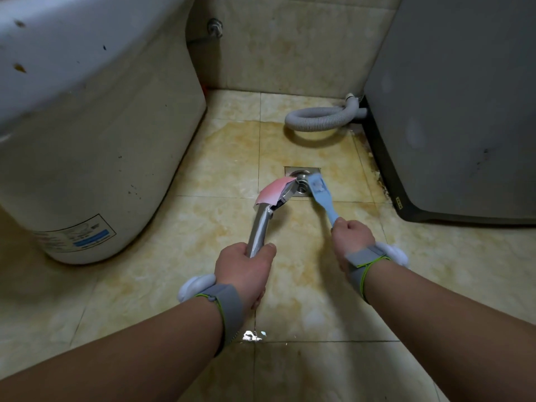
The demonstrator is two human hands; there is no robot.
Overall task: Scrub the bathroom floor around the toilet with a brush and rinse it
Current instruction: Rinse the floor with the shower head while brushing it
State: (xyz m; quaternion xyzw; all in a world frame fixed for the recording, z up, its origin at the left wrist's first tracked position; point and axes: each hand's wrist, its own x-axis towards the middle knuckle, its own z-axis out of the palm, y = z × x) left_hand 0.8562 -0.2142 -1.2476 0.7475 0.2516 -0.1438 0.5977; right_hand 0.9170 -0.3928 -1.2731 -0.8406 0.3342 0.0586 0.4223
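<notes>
Toilet (87, 126): cut off by top and left edges; label text near its base too small to read. Grey appliance (464, 111): cut off by top and right edges. Floor drain (303, 182): partly covered by shower head (285, 192) and brush (320, 195). Brush bristles: blurred. Shower head handle: lower end hidden inside left hand (246, 271). Brush handle: end hidden in right hand (352, 237). Forearms: cut off by bottom edge.
</notes>
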